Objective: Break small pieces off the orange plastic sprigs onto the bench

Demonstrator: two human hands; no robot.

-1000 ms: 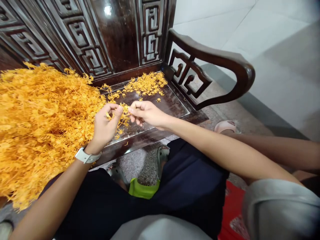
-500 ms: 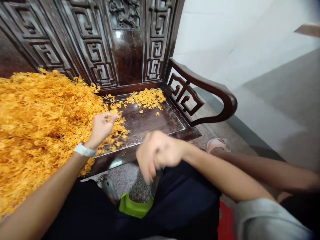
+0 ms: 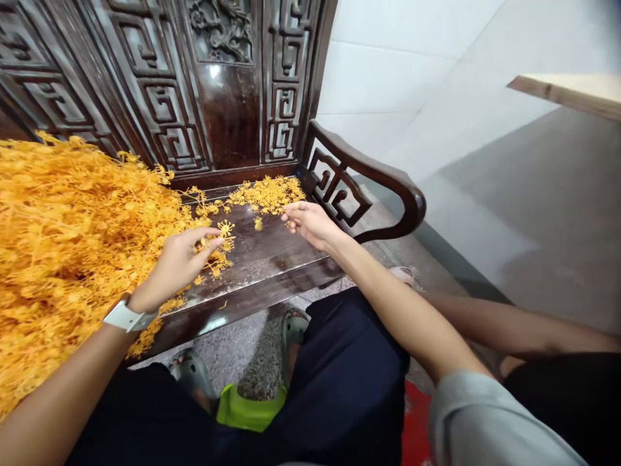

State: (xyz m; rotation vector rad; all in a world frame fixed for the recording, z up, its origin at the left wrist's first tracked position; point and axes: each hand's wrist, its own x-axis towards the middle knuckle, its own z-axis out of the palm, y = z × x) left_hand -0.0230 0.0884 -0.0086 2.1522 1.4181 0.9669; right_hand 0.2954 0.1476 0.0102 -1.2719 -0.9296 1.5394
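Note:
My left hand (image 3: 187,257), with a pale watch band at the wrist, has thumb and index finger pinched around a small yellow flower-shaped plastic piece (image 3: 226,228). It is beside a large heap of tangled yellow pieces (image 3: 92,239). Over the right part of the dark wooden seat (image 3: 262,243), my right hand (image 3: 310,224) has its fingers loosely apart and I see nothing held in them. Its fingertips are close to a smaller pile of loose yellow pieces (image 3: 269,193). A single piece (image 3: 258,223) shows left of that hand.
A carved bench back (image 3: 230,113) rises behind the seat, and a curved armrest (image 3: 388,181) bounds its right end. Below are a bright green object (image 3: 250,411) between my legs and something red (image 3: 416,421). Another person's bare limb (image 3: 524,323) extends in at right.
My right hand has moved from above my lap to the small pile, its fingers opening out. My left hand stays beside the heap. The view has shifted slightly to the right.

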